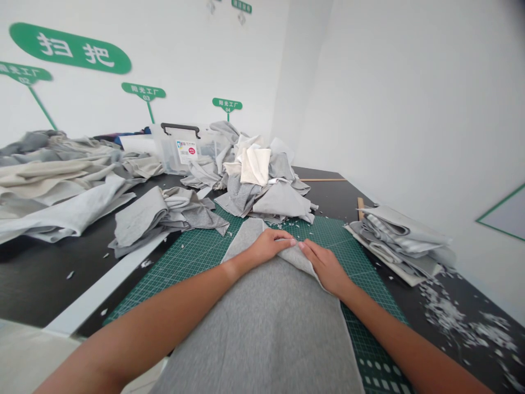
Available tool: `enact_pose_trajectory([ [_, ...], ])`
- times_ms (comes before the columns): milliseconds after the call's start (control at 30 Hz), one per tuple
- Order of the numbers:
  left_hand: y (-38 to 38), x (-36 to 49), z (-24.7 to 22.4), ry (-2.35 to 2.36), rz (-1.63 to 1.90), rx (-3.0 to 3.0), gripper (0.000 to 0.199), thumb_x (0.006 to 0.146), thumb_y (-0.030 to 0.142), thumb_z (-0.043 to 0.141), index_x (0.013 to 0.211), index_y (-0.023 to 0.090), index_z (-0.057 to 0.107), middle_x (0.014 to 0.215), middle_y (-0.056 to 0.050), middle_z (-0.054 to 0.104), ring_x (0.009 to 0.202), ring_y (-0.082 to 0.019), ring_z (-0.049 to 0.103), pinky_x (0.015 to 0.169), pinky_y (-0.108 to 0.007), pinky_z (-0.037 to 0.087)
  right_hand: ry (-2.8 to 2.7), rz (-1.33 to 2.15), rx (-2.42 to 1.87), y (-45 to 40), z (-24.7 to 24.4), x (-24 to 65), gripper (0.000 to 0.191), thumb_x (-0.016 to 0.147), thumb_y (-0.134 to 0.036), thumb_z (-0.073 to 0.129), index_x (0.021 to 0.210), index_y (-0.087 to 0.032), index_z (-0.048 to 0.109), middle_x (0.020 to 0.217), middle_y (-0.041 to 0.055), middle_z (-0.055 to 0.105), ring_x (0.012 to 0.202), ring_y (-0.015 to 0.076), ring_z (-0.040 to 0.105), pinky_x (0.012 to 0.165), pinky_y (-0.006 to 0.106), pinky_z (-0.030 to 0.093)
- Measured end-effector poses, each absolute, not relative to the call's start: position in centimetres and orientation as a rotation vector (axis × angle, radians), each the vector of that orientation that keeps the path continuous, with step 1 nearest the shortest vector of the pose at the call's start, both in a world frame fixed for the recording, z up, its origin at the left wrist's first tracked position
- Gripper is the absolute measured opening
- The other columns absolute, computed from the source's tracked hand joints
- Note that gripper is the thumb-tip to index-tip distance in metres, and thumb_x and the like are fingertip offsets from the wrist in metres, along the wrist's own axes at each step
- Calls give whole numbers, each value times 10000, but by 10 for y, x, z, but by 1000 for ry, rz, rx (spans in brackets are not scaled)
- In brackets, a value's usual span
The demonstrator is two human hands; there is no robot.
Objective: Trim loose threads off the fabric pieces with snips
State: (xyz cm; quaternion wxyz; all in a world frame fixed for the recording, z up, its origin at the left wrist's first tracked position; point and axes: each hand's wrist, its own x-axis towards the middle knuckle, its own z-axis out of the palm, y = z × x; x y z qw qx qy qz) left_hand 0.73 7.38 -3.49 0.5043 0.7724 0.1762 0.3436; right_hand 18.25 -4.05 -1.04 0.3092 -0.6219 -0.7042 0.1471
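A long grey piece of fabric [262, 323] lies over the green cutting mat [361, 257] and runs toward me past the bottom of the view. Its far end is partly folded over. At that fold, my left hand [273, 244] grips the cloth with thumb and fingers close together. My right hand [324, 265] pinches the same folded edge just to the right, the fingertips of both hands almost meeting. Parts of the fingers are hidden behind the cloth.
Behind the mat rises a heap of grey and cream cloth pieces [254, 164], beside a clear plastic box [168, 148]. More fabric [53, 186] covers the left side. At right are a folded cloth stack [402, 241] and scattered scraps [459, 312]. A white wall [402, 98] bounds the table.
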Motion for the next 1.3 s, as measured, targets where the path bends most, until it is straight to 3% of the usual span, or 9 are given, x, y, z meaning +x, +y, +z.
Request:
enact_pose_trajectory([
  [467, 78, -1, -28, 344, 732, 1933, 364, 931, 425, 523, 987, 135, 737, 1023, -64, 729, 972, -199, 623, 891, -280, 452, -1813, 379, -1677, -42, -7, 179, 410, 1027, -513, 333, 748, -221, 404, 687, -46, 473, 650, 141, 478, 622, 250, 324],
  [1300, 75, 4, -38, 408, 818, 1929, 289, 917, 346, 551, 955, 132, 743, 979, -65, 745, 927, -190, 646, 845, -258, 462, -1897, 335, -1698, -41, -18, 183, 371, 1036, -514, 326, 806, -238, 422, 685, -47, 477, 633, 156, 521, 619, 259, 305],
])
